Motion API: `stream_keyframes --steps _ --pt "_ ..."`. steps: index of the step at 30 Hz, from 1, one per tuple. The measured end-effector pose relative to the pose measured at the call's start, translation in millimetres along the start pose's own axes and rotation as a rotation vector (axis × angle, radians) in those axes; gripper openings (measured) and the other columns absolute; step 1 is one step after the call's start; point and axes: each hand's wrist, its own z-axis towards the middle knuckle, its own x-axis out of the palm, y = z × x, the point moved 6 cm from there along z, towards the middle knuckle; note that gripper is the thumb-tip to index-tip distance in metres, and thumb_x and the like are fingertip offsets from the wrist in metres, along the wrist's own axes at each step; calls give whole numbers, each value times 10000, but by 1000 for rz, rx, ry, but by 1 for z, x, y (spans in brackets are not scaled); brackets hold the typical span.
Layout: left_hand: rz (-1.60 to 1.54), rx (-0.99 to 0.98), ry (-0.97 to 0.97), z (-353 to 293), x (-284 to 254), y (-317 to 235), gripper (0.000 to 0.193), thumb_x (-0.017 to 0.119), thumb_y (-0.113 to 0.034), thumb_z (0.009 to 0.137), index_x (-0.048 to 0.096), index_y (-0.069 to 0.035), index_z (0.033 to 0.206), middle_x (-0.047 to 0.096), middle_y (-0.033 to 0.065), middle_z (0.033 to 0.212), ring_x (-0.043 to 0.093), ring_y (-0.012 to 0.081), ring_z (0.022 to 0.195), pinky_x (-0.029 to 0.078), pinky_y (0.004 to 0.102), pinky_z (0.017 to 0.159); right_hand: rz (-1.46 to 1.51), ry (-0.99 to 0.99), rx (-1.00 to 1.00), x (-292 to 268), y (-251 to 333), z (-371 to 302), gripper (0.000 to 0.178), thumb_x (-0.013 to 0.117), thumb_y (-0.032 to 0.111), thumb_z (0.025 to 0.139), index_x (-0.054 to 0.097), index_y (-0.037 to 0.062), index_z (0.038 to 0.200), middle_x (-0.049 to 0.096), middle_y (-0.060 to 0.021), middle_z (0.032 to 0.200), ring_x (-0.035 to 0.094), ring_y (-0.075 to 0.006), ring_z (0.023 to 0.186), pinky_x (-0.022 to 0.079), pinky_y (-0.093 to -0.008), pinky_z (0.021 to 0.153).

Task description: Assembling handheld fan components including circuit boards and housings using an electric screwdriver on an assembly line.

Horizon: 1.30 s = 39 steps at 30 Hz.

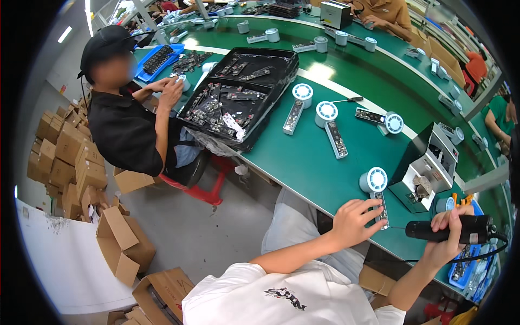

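Left hand [355, 221]: fingers spread fairly wide, laid flat on the handle of a small white fan unit [375, 187] with its circuit board exposed, at the near edge of the green desk [303, 157]. Right hand [447, 235]: fingers wrapped tight around a black electric screwdriver [449, 229], held level just right of the fan; its cable trails off right. Tip end hard to make out. Blue tray [463, 265] below the wrist partly hidden. Grey machine [428, 168] just behind.
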Motion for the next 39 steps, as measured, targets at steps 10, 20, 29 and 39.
stream_keyframes --steps 10,20,29,39 --pt "-45 -47 14 1 7 0 238 853 -233 746 741 -72 880 716 34 1025 657 234 699 529 350 681 -9 46 25 4 5 -17 155 594 37 917 450 19 970 466 -55 646 467 -135 511 415 -260 509" --pt "10 -17 19 -2 16 15 255 897 -187 674 762 -63 850 725 61 1054 634 181 629 492 312 623 64 -9 62 18 -1 -12 181 677 -26 836 531 -10 943 523 -67 677 531 -147 525 469 -293 508" --pt "6 -6 13 -6 24 11 246 890 -161 666 767 -50 848 727 37 1051 584 155 587 463 288 575 -27 -24 46 13 -5 -10 196 714 -4 816 545 -13 913 541 -68 619 541 -154 483 464 -278 506" --pt "21 -46 36 -6 24 10 216 870 -198 703 765 -75 846 725 21 1034 618 168 634 501 307 658 -27 -11 63 14 -6 -11 197 718 4 821 543 -10 909 543 -68 623 547 -150 495 465 -276 509"
